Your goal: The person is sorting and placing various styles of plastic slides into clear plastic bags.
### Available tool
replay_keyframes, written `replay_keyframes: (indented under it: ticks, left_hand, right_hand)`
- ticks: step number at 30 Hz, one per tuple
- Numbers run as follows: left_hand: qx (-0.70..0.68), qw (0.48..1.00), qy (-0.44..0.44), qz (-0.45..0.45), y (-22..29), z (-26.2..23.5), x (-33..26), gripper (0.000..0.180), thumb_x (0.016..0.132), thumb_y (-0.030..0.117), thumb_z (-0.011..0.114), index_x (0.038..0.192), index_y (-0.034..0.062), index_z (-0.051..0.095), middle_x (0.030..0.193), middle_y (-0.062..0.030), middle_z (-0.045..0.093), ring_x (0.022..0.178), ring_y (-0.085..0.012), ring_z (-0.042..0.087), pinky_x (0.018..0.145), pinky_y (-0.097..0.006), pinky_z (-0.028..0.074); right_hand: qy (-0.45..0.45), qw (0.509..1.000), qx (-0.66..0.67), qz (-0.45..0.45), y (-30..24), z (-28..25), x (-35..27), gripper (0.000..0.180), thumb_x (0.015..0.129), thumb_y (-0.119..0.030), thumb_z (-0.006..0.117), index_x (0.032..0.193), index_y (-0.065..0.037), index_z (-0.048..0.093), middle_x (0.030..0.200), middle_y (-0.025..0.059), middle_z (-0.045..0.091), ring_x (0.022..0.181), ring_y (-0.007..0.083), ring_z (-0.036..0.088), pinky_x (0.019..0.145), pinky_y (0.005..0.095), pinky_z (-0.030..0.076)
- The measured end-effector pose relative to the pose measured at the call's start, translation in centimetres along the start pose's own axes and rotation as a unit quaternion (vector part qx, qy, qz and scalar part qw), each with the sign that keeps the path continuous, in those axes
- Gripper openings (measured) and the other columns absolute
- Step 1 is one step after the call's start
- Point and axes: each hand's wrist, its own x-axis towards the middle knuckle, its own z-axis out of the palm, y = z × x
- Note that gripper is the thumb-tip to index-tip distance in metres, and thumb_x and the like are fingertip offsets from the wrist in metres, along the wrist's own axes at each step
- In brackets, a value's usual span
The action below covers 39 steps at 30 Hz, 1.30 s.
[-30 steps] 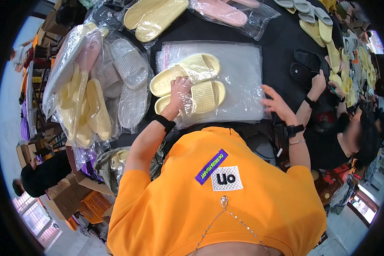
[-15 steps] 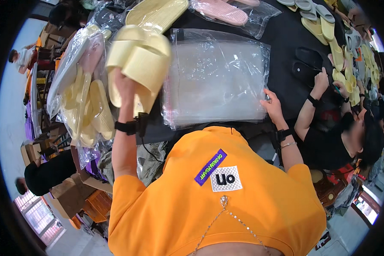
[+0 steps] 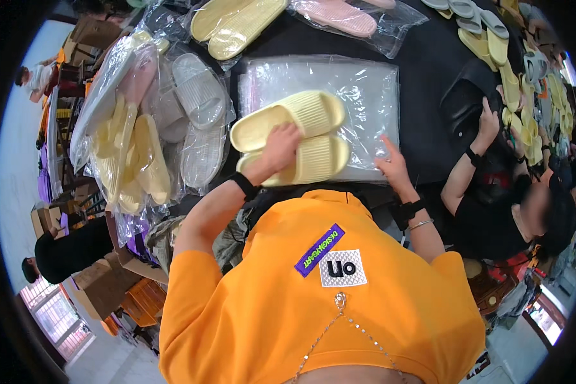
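Observation:
A pair of pale yellow slippers [image 3: 313, 116] lies side by side over the lower part of a stack of clear plastic bags [image 3: 365, 83], toes to the right. My left hand [image 3: 280, 148] is closed around the inner edges of both slippers, near the middle of the pair; its fingertips are partly hidden. At the right side of the stack, my right hand [image 3: 393, 168] has its fingers apart, close to or touching the top bag, and nothing shows in its grip.
Bagged yellow slippers [image 3: 148, 157] and bagged grey slippers [image 3: 201, 121] lie at left. Yellow slippers [image 3: 237, 25] and bagged pink slippers [image 3: 339, 18] lie beyond the stack. On the right, a co-worker's hand [image 3: 488, 121] is beside black slippers [image 3: 461, 96] on the dark table.
My left hand has brought the yellow slippers rightward and down onto the bags, turning them sideways. The grey slippers they hid now show. My right hand has shifted slightly left and down.

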Motion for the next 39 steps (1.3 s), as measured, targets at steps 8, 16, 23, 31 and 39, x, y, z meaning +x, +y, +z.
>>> replay_keyframes:
  ticks: [8, 16, 23, 31, 39]
  left_hand:
    - [-0.178, 0.974, 0.074, -0.116, -1.9, -1.8, -2.5, 0.030, 0.070, 0.007, 0.059, 0.098, 0.0001, 0.052, 0.094, -0.0171, 0.054, 0.091, -0.0361, 0.048, 0.078, -0.040, 0.041]
    - [-0.209, 0.960, 0.153, -0.104, 6.3, -3.6, 8.3, 0.024, 0.067, 0.005, 0.058, 0.089, -0.0003, 0.052, 0.088, -0.0206, 0.053, 0.083, -0.0394, 0.048, 0.072, -0.046, 0.039]
    - [0.004, 0.995, -0.001, -0.099, -0.3, 4.4, 8.7, 0.025, 0.066, 0.006, 0.056, 0.092, 0.0041, 0.054, 0.096, -0.0101, 0.053, 0.094, -0.0293, 0.049, 0.077, -0.044, 0.039]
    - [-0.013, 0.973, 0.180, -0.142, -7.5, -2.4, 9.7, 0.022, 0.062, -0.003, 0.051, 0.083, 0.0016, 0.055, 0.090, -0.0138, 0.054, 0.086, -0.0354, 0.049, 0.073, -0.045, 0.041]
    - [-0.008, 0.998, -0.022, -0.051, 1.8, 1.6, 6.4, 0.029, 0.064, 0.008, 0.060, 0.092, 0.0020, 0.053, 0.098, -0.0127, 0.052, 0.091, -0.0317, 0.050, 0.075, -0.043, 0.044]
  right_hand:
    - [0.016, 0.995, 0.085, 0.042, 1.2, -3.5, -0.4, 0.055, 0.072, -0.001, 0.058, 0.126, -0.005, 0.045, 0.115, 0.0032, 0.049, 0.072, 0.0061, 0.050, 0.063, 0.0195, 0.043]
    - [-0.077, 0.992, -0.078, -0.063, 1.6, -0.2, -1.4, 0.048, 0.075, 0.005, 0.055, 0.122, -0.003, 0.047, 0.117, 0.0069, 0.051, 0.089, 0.0103, 0.053, 0.075, 0.0246, 0.046]
    - [0.023, 0.987, -0.125, -0.099, 3.3, 0.1, -1.6, 0.034, 0.076, -0.002, 0.054, 0.110, 0.000, 0.055, 0.109, 0.0125, 0.056, 0.100, 0.0214, 0.054, 0.084, 0.0292, 0.043]
    - [0.092, 0.968, -0.202, -0.113, 1.3, 0.8, -2.6, 0.034, 0.076, -0.003, 0.055, 0.110, 0.000, 0.055, 0.107, 0.0147, 0.055, 0.086, 0.0258, 0.056, 0.077, 0.0297, 0.044]
    - [0.166, 0.935, -0.258, -0.178, 3.5, -1.4, -3.0, 0.034, 0.075, -0.003, 0.054, 0.109, 0.001, 0.054, 0.105, 0.0152, 0.054, 0.084, 0.0277, 0.056, 0.076, 0.0329, 0.045]
